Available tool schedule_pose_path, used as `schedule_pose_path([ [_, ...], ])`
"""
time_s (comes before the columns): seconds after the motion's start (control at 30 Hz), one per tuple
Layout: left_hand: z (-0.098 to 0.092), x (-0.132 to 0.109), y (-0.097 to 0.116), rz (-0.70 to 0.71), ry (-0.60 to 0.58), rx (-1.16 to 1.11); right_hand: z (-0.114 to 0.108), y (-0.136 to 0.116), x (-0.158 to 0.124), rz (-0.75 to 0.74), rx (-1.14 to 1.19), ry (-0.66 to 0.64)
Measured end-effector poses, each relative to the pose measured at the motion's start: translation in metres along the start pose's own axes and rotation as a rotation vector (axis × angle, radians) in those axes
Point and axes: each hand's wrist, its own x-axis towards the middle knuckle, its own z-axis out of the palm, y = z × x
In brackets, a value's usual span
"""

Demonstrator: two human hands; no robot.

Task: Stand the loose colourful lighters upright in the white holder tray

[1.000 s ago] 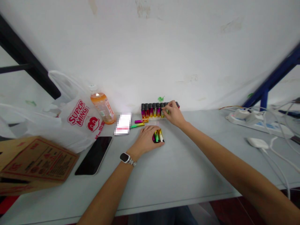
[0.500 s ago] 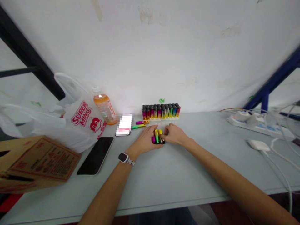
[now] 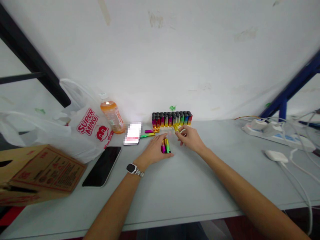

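My left hand (image 3: 157, 149), with a watch on the wrist, curls around a few colourful lighters (image 3: 166, 146), pink and green-yellow, low on the table. A yellow lighter (image 3: 176, 128) is pinched between the thumb and fingers of my right hand (image 3: 189, 137), tilted in front of the lighter rows. Those upright lighters (image 3: 170, 119) with black tops stand packed in a pale tray (image 3: 186, 126) against the wall. Left of my hands, a pink-gold lighter (image 3: 150, 131) and a green-yellow one (image 3: 147, 135) lie on the table.
Leftward are a white-screened device (image 3: 133, 133), a black phone (image 3: 102, 166), an orange drink bottle (image 3: 112, 115), a plastic bag (image 3: 82, 133) and a cardboard box (image 3: 45, 173). A power strip (image 3: 277, 133), a white charger (image 3: 276, 155) and cables lie on the right.
My right hand has lifted the yellow lighter away from the group at my left hand and brought it up to the front of the rows. My left hand has barely moved.
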Motion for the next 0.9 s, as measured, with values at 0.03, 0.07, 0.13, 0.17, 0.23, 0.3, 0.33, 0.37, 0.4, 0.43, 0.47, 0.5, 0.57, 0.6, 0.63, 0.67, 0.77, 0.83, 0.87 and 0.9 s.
schedule_pose_path([
  [0.03,0.001,0.000,0.000,-0.007,0.002,0.003,0.002,0.002,-0.001,-0.016,0.048,0.055],
  [0.07,0.001,0.000,-0.001,-0.012,0.004,0.008,0.003,0.004,-0.003,-0.027,0.088,0.108],
  [0.13,0.002,0.001,-0.001,-0.014,0.011,0.018,0.007,0.007,-0.006,-0.022,0.191,0.182],
  [0.17,0.002,0.001,-0.001,-0.013,0.012,0.025,0.009,0.008,-0.007,-0.004,0.256,0.200],
  [0.23,0.003,0.002,0.000,-0.011,0.011,0.034,0.012,0.010,-0.009,0.039,0.362,0.222],
  [0.3,0.004,0.002,0.000,-0.008,0.010,0.039,0.015,0.011,-0.010,0.038,0.383,0.266],
  [0.33,0.004,0.003,-0.001,-0.004,0.011,0.040,0.017,0.010,-0.011,0.018,0.370,0.290],
  [0.37,0.004,0.003,-0.001,0.001,0.014,0.041,0.019,0.009,-0.012,-0.010,0.364,0.308],
  [0.4,0.004,0.003,-0.001,0.005,0.019,0.042,0.021,0.008,-0.013,-0.036,0.381,0.310],
  [0.43,0.005,0.003,-0.001,0.009,0.023,0.042,0.024,0.006,-0.015,-0.052,0.425,0.295],
  [0.47,0.005,0.003,-0.001,0.013,0.027,0.042,0.026,0.004,-0.017,-0.054,0.483,0.259],
  [0.5,0.005,0.003,-0.001,0.015,0.031,0.042,0.029,0.002,-0.019,-0.046,0.539,0.211],
  [0.57,0.005,0.003,-0.001,0.016,0.030,0.043,0.034,-0.001,-0.022,-0.020,0.600,0.126],
  [0.6,0.005,0.003,-0.001,0.016,0.027,0.045,0.035,-0.002,-0.024,-0.007,0.601,0.101],
  [0.63,0.005,0.003,-0.001,0.013,0.023,0.048,0.037,-0.002,-0.025,0.005,0.590,0.086],
  [0.67,0.005,0.003,0.000,0.010,0.019,0.052,0.037,-0.002,-0.026,0.016,0.576,0.078],
  [0.77,0.006,0.004,0.001,0.005,0.019,0.064,0.038,0.000,-0.027,0.046,0.526,0.095],
  [0.83,0.006,0.004,0.001,0.002,0.019,0.072,0.038,0.002,-0.026,0.058,0.483,0.131],
  [0.87,0.006,0.004,0.001,0.001,0.018,0.073,0.038,0.003,-0.026,0.062,0.462,0.148],
  [0.9,0.006,0.004,0.001,0.000,0.018,0.072,0.038,0.004,-0.026,0.067,0.443,0.161],
])
